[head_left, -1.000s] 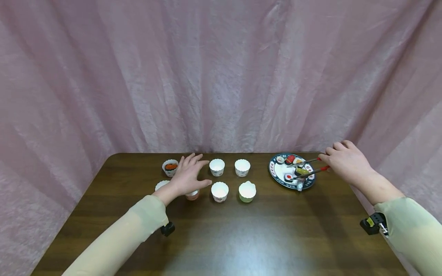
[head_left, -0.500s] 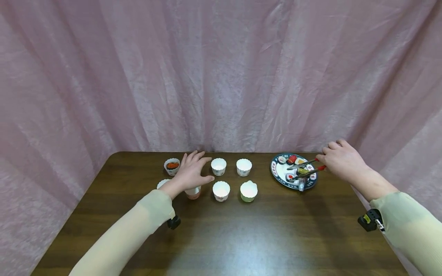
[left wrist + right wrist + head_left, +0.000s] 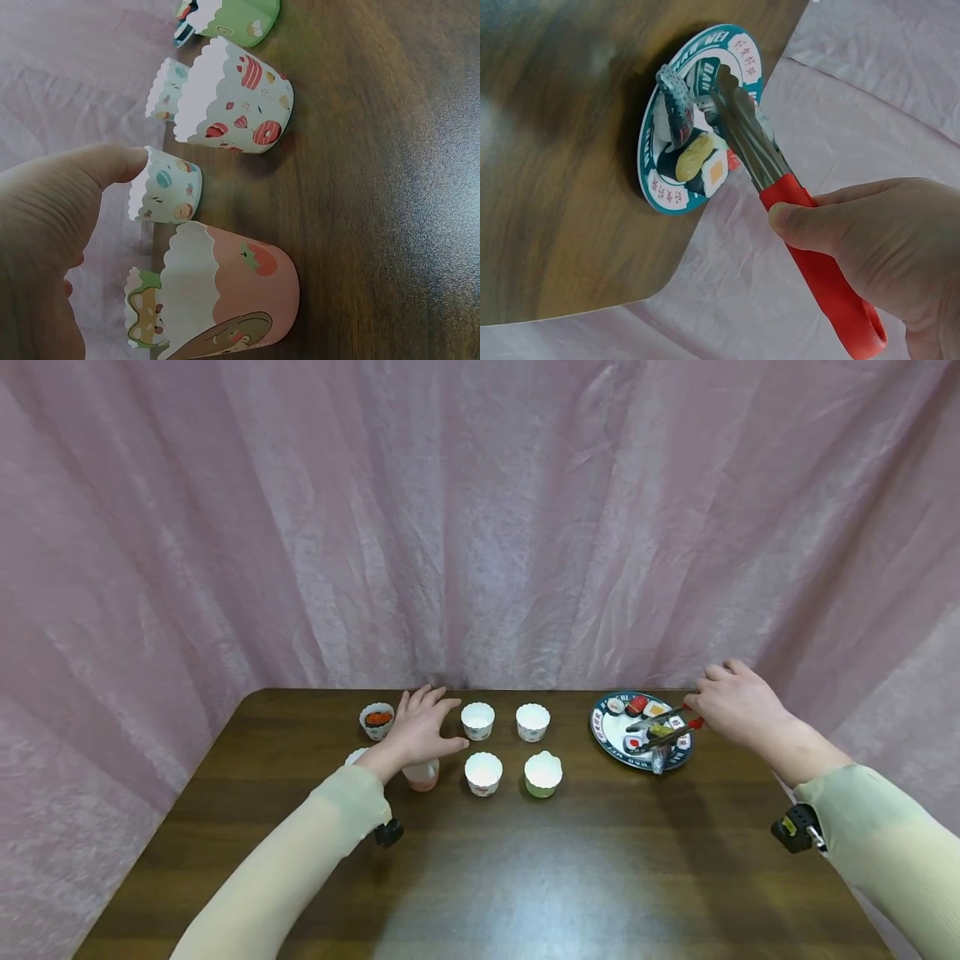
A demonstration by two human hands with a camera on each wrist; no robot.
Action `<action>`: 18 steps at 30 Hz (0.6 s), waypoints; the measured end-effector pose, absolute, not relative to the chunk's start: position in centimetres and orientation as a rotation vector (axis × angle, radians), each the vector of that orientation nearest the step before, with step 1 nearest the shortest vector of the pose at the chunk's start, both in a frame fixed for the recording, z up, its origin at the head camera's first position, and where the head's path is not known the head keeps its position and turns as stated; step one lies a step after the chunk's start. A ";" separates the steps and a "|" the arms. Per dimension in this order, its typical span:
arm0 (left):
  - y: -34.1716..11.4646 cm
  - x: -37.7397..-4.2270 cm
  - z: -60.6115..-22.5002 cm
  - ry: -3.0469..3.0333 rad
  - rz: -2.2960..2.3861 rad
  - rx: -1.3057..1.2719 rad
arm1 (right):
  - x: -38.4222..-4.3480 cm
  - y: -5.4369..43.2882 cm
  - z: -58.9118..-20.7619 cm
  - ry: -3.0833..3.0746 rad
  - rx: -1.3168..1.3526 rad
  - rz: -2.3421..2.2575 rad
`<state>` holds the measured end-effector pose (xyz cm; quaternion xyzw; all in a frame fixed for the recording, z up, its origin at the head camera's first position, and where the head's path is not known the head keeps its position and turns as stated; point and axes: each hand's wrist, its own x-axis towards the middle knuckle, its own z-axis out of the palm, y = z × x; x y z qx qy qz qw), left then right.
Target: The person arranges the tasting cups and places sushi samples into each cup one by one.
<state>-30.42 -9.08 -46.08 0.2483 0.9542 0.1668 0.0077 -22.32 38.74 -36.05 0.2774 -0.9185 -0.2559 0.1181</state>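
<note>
My right hand (image 3: 742,697) grips a pair of tongs (image 3: 817,274) by the red handles, thumb along one side. Their metal arms stand apart over the round plate (image 3: 600,739), reaching either side of a sushi piece with a yellow-green topping (image 3: 695,156). Around it lie a silvery fish-topped piece (image 3: 676,105), a red-topped piece (image 3: 637,705) and several rolls. My left hand (image 3: 420,731) hovers with spread fingers above the paper cups at left, holding nothing. Nearest below it is a pink cup (image 3: 259,281); its thumb overlaps a white patterned cup (image 3: 169,187) in the left wrist view.
More scalloped cups stand in two rows, including a white one (image 3: 483,774) and a green one (image 3: 542,777). At the back left, one cup (image 3: 377,733) contains an orange-topped sushi piece (image 3: 378,718). A pink curtain (image 3: 480,527) hangs behind the wooden table (image 3: 570,877).
My right hand has shifted slightly left with the tongs, so their arms reach further over the plate. My left hand stays spread above the cups; the whole view has drifted a little.
</note>
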 end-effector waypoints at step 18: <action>-9.4 -31.6 -46.6 2.987 0.489 0.739 | -23.1 38.3 -36.0 -2.664 0.831 -0.748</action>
